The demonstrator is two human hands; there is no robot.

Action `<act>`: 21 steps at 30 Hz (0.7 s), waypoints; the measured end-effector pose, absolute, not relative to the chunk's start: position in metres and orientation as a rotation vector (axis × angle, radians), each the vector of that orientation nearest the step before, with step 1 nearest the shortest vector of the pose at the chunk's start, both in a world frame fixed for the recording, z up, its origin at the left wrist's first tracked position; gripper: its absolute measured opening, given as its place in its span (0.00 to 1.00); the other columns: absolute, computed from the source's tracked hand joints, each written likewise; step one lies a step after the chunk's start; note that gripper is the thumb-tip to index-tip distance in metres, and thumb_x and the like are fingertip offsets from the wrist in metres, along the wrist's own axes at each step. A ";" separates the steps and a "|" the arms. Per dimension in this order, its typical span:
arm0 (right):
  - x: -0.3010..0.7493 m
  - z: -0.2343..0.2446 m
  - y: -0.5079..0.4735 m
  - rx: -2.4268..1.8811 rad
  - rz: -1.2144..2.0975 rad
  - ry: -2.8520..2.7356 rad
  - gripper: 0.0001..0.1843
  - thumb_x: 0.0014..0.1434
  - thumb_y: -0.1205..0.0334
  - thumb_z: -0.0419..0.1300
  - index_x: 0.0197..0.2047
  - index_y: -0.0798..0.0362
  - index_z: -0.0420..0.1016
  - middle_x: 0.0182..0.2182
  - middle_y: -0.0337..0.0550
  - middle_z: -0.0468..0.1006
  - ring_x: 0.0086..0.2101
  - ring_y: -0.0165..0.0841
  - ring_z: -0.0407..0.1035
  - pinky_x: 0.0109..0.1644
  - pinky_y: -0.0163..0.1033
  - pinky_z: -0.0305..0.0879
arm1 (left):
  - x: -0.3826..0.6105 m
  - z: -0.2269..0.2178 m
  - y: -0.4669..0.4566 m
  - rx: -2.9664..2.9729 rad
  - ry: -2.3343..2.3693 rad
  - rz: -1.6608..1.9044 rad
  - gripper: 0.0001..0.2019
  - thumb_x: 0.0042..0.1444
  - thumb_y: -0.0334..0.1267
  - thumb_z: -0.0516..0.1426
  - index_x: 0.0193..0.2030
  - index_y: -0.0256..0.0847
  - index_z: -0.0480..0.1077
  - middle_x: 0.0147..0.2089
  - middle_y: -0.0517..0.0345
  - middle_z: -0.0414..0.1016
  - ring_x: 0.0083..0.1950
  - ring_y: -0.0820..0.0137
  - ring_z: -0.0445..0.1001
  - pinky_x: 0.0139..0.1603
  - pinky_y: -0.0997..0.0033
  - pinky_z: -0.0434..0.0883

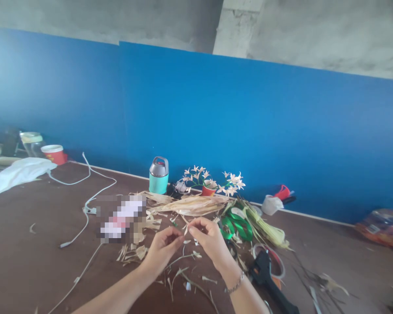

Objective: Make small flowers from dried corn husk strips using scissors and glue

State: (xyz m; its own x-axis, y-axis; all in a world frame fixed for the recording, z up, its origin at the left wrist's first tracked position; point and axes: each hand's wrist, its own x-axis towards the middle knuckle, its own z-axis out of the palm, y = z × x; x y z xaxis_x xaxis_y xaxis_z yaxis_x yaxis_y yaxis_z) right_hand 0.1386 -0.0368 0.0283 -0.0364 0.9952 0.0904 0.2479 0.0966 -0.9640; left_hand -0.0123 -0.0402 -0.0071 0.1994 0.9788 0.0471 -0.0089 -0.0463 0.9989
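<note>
My right hand [209,240] pinches a small pale corn-husk piece [185,230] between thumb and fingertips above the brown table. My left hand [163,249] is just beside it, thumb and fingers closed at the lower tip of the same piece; what its fingertips grip is too small to make out. Beyond my hands lies a bundle of dried corn husks [193,206]. Husk scraps [134,254] lie left of my left hand. A roll of green ribbon [237,226] is to the right of my right hand.
A black glue gun [265,274] and a tape roll [283,264] lie at right, near a green-yellow stalk bundle [268,229]. Behind stand a turquoise flask [158,179] and a red cup [208,189] with white flowers [231,185]. White cables [85,213] cross the left side.
</note>
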 end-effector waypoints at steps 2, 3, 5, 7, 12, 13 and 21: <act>0.138 0.028 -0.037 -1.322 1.002 -1.473 0.07 0.48 0.60 0.59 0.26 0.55 0.73 0.18 0.35 0.67 0.20 0.26 0.56 0.24 0.31 0.54 | -0.012 -0.008 -0.040 1.326 1.033 1.090 0.11 0.48 0.44 0.58 0.28 0.37 0.69 0.20 0.66 0.62 0.21 0.78 0.57 0.23 0.79 0.58; 0.138 0.028 -0.036 -1.332 0.991 -1.480 0.07 0.48 0.60 0.59 0.25 0.55 0.72 0.18 0.34 0.67 0.20 0.26 0.56 0.24 0.31 0.53 | -0.012 -0.008 -0.040 1.335 1.026 1.097 0.11 0.48 0.43 0.58 0.30 0.36 0.69 0.21 0.65 0.64 0.22 0.77 0.59 0.24 0.78 0.59; 0.138 0.027 -0.036 -1.346 0.973 -1.496 0.08 0.48 0.59 0.58 0.25 0.55 0.72 0.17 0.34 0.66 0.20 0.26 0.56 0.24 0.31 0.53 | -0.012 -0.011 -0.040 1.381 1.018 1.139 0.11 0.48 0.42 0.58 0.35 0.36 0.70 0.25 0.62 0.68 0.25 0.75 0.63 0.26 0.77 0.62; 0.138 0.027 -0.036 -1.356 0.950 -1.514 0.08 0.49 0.60 0.58 0.25 0.55 0.72 0.18 0.35 0.67 0.20 0.26 0.56 0.24 0.31 0.54 | -0.013 -0.012 -0.041 1.458 1.034 1.209 0.11 0.49 0.40 0.58 0.37 0.37 0.70 0.29 0.59 0.71 0.28 0.73 0.66 0.29 0.76 0.64; 0.137 0.027 -0.036 -1.370 0.863 -1.577 0.07 0.49 0.60 0.58 0.25 0.55 0.72 0.20 0.36 0.70 0.21 0.27 0.57 0.25 0.32 0.55 | -0.013 -0.012 -0.043 1.642 1.100 1.313 0.07 0.50 0.37 0.56 0.34 0.38 0.72 0.29 0.57 0.73 0.29 0.71 0.69 0.29 0.75 0.66; 0.137 0.027 -0.037 -1.369 0.849 -1.585 0.07 0.49 0.61 0.58 0.25 0.55 0.72 0.20 0.37 0.70 0.21 0.27 0.58 0.26 0.32 0.55 | -0.013 -0.012 -0.043 1.660 1.108 1.309 0.07 0.49 0.37 0.56 0.33 0.38 0.72 0.28 0.57 0.74 0.28 0.71 0.69 0.29 0.75 0.66; 0.135 0.026 -0.039 -1.368 0.822 -1.613 0.07 0.49 0.61 0.58 0.25 0.55 0.73 0.22 0.38 0.72 0.23 0.28 0.61 0.28 0.33 0.58 | -0.011 -0.021 -0.040 1.495 1.103 1.219 0.08 0.47 0.38 0.57 0.32 0.36 0.74 0.27 0.56 0.75 0.27 0.71 0.70 0.27 0.75 0.66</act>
